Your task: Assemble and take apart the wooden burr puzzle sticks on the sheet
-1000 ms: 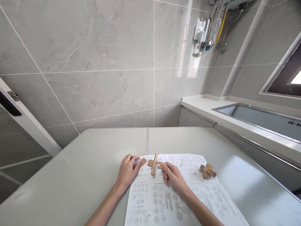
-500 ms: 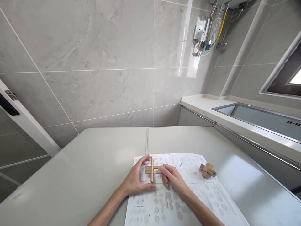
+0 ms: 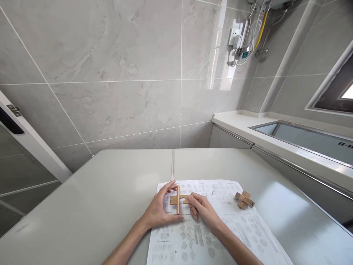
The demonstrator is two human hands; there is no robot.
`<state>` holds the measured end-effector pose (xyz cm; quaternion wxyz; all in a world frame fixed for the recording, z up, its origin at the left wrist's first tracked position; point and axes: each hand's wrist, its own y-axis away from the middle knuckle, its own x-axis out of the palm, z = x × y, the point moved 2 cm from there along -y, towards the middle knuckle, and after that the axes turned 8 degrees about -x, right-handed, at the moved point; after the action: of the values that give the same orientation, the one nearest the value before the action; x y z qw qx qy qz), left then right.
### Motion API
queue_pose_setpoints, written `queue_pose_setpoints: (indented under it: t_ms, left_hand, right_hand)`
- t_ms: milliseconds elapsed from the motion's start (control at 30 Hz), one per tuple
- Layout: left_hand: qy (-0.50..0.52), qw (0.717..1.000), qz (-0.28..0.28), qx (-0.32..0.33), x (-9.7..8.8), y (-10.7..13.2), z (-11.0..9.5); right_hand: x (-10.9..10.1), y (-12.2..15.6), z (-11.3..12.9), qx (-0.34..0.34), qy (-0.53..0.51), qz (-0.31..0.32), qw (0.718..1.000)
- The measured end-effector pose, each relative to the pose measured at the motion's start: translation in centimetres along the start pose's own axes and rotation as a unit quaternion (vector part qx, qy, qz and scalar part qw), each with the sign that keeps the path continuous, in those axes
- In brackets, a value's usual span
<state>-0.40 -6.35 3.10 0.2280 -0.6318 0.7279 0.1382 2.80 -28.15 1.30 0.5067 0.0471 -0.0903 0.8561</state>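
Two wooden puzzle pieces cross each other above the printed paper [image 3: 205, 186]. The upright rounded wooden bar [image 3: 178, 206] lies across the flat notched wooden piece [image 3: 173, 200], which has a cut-out in its edge. My left hand [image 3: 157, 209] spans the bar, fingers at its top end and thumb by its bottom end. Pinched between the thumb and fingers of my right hand [image 3: 202, 207] is the right end of the notched piece; that end is hidden. To the right, an interlocked cluster of wooden pieces [image 3: 244, 200] rests at the paper's edge.
The paper lies on a pale table [image 3: 124, 184] with a seam down its middle. Beyond is a tiled wall [image 3: 118, 106]. At right stand a white counter [image 3: 231, 119] and a sink [image 3: 303, 138]; a door frame [image 3: 35, 140] is at left.
Hands and wooden pieces stay almost still. The rounded bar is turned slightly, and the whole view has shifted a little.
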Motion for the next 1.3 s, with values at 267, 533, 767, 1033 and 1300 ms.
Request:
queue_pose_setpoints:
  t_ms: [267,533,767,1033,1300]
  left_hand:
    - [0.001,1.000,-0.023,0.003,0.0,-0.1,0.4]
    - [0.014,0.999,-0.038,0.014,-0.3,-0.3,-0.1]
    - [0.021,0.998,-0.048,0.018,-0.6,-0.4,-0.7]
    - [0.019,0.998,-0.051,0.013,-0.8,-0.4,-0.9]
    - [0.005,0.998,-0.062,0.005,-0.7,-0.5,-0.7]
  right_hand:
    - [0.0,-0.2,-0.3,0.006,0.001,-0.011,1.000]
    - [-0.9,-0.7,-0.2,0.016,-0.004,-0.035,0.999]
    - [-0.7,-0.6,0.0,0.010,0.004,-0.046,0.999]
    - [-1.3,-0.8,0.1,0.007,0.010,-0.057,0.998]
    - [-1.2,-0.8,-0.3,0.004,0.018,-0.070,0.997]
